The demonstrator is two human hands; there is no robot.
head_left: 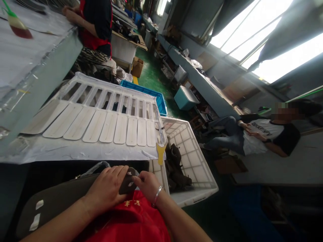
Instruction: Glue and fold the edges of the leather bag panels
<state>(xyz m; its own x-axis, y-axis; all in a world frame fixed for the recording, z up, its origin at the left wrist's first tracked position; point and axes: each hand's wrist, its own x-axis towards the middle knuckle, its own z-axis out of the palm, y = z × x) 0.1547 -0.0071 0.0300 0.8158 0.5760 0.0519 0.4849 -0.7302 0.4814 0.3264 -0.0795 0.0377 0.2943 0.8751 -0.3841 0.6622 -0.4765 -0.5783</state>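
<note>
A long dark grey panel (63,191) with rounded ends lies across my lap, with small white patches near both ends. My left hand (108,185) is wrapped over its upper edge near the right end, fingers together. At that right end, my right hand (148,185) is closed on the panel, its thumb beside a white patch; its other fingertips are hidden. Beyond my hands, several pale rounded strips (106,127) lie side by side on a white-covered board (101,153). A yellow scraper-like piece (160,153) sits at the board's right corner.
A white plastic crate (202,161) holding dark pieces stands right of the board, with a blue crate (143,89) behind. One person (97,20) works at the left table (15,67); another (267,131) sits at the right. A brush (17,25) lies on the left table.
</note>
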